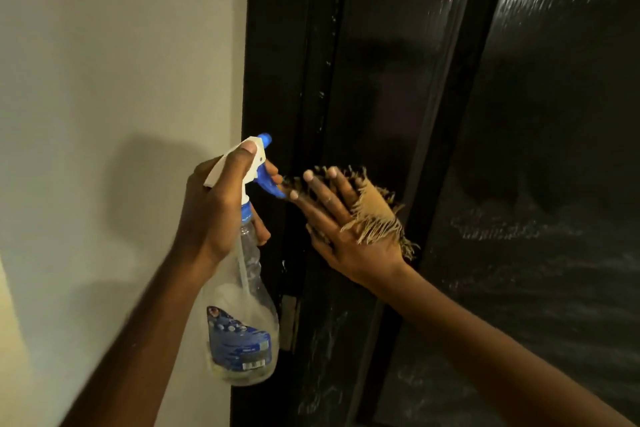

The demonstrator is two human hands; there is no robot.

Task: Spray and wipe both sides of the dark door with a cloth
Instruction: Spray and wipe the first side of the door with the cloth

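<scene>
The main risk lies at the nozzle: the spray bottle [242, 274] is aimed rightward, and the right hand [341, 218] is spread just beside its blue trigger, so a squeeze now would likely wet the fingers [313, 184] rather than the dark door [381, 97]. Mist could also be thrown onto the pale wall [104, 80] at the left, since the bottle is held over the seam between wall and door frame. The cloth [375, 215] is small and frayed, and it is pinned only under the flat palm; it could be let slip down the wet, glossy panel if pressure is eased. Streaks are already visible on the panel at the far right, and more could be left if the liquid is allowed to run.

The left hand [221, 204] is closed around the bottle's neck, with the thumb laid over the white spray head and a finger on the trigger. The right hand is opened wide, fingers splayed, and the cloth is pressed against the door beneath it. The door fills the right of the view, touched through the cloth by the right hand and standing just right of the bottle.
</scene>
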